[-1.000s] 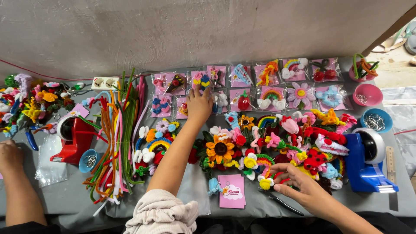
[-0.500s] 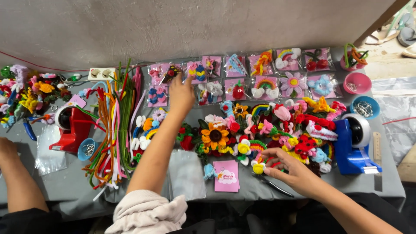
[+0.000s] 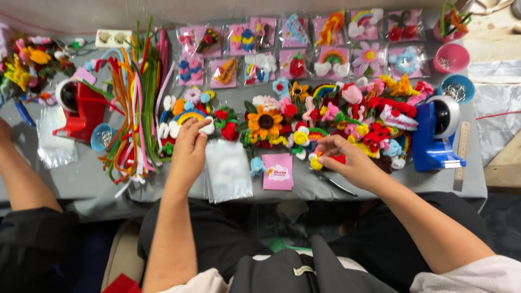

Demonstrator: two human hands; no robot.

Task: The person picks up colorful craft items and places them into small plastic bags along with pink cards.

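Right now the fingers (image 3: 325, 147) of the right hand (image 3: 347, 160) are drawn close together, thumb and forefinger pinched on a small yellow flower (image 3: 314, 162) at the near edge of the heap of craft flowers (image 3: 347, 116). A bit of red fuzz sits just under the palm. Whether that red piece is gripped too, I cannot tell.

The left hand (image 3: 191, 142) reaches forward with its fingers curled down. The tips rest on a small rainbow piece (image 3: 187, 116) with white puffs at its ends. They touch it, but I cannot tell whether they have closed on it or only lie on top.

By my reading, the step in hand is picking single pieces out of the pile. The yellow flower looks ready to lift, while the rainbow piece is only being felt for. Lifting either one cleanly would call for a light pinch and a straight pull upward, since the fuzzy neighbours lie pressed against it and could snag.

Outward from the hands, a stack of clear bags (image 3: 228, 171) and a pink card (image 3: 278, 171) lie between the two wrists on the grey table (image 3: 81, 184). A sunflower (image 3: 265, 123) sits beyond the card. A bundle of pipe cleaners (image 3: 135, 103) lies to the left and a blue tape dispenser (image 3: 434, 141) stands to the right — another person's arm (image 3: 21, 173) rests at the far left.
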